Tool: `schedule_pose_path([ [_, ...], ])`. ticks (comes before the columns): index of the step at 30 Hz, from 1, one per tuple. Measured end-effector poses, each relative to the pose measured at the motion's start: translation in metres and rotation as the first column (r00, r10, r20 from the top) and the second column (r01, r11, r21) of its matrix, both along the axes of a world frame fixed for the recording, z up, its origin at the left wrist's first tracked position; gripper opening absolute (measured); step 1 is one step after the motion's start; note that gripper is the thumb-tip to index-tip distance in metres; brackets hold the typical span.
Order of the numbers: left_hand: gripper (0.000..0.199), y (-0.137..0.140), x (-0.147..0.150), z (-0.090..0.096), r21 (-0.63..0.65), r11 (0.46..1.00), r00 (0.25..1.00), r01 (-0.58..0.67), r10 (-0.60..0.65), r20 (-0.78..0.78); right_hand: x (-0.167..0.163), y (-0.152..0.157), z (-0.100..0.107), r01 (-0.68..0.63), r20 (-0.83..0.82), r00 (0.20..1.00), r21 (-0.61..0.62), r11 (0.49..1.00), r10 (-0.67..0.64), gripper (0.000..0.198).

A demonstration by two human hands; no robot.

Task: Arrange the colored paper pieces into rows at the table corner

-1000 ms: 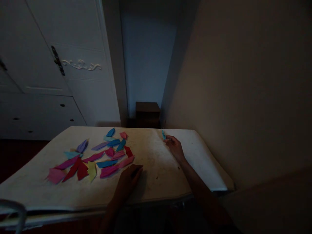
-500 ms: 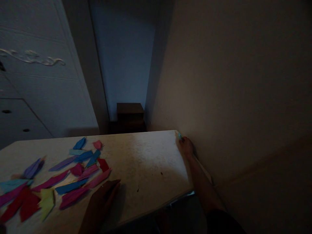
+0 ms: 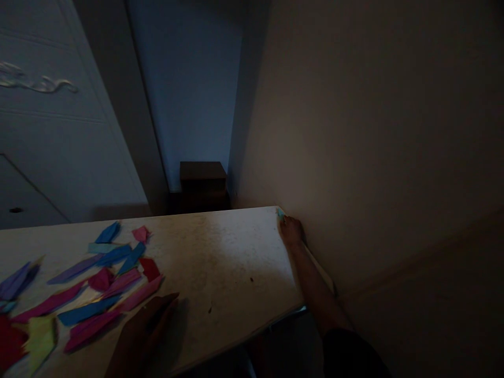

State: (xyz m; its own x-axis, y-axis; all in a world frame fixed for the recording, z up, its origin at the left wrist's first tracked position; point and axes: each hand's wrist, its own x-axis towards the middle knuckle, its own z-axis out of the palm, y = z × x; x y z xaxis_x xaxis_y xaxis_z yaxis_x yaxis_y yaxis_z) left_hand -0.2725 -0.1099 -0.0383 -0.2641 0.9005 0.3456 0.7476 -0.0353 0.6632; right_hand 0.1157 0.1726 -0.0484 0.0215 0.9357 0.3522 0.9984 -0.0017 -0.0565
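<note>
At the far right corner of the table, my right hand is closed, its fingertips on a small light-teal piece, perhaps folded paper; most of it is hidden by the fingers. My left hand rests low over the near part of the table, dark in shadow. Its fingers stretch to the right, the thumb a little apart beneath, with nothing visible in them. Just left of it lie a magenta paper strip, a pink strip and a blue strip.
More coloured pieces spread leftward, among them a yellow-green one and a red one. The white table is stained and carries small dark specks. A wall runs along its right side. Beyond stand a white cabinet and a brown box-like piece.
My view has swung slightly to the right, so the table and pieces sit further left in the picture. Both hands keep nearly the same places on the table.
</note>
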Motion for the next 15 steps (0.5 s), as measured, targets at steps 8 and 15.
schedule_pose_path([
  [8, 0.040, 0.000, -0.003, -0.002, -0.059, 0.994, 0.994, 0.094, -0.090, 0.054, 0.003, -0.001, -0.009, -0.080, 0.001, 0.997, -0.001, 0.997, 0.080, 0.036],
  [15, 0.035, -0.002, 0.007, 0.003, -0.062, 0.994, 0.991, 0.086, -0.078, 0.113, 0.007, 0.000, -0.019, -0.205, 0.028, 0.978, 0.016, 0.979, 0.204, 0.045],
])
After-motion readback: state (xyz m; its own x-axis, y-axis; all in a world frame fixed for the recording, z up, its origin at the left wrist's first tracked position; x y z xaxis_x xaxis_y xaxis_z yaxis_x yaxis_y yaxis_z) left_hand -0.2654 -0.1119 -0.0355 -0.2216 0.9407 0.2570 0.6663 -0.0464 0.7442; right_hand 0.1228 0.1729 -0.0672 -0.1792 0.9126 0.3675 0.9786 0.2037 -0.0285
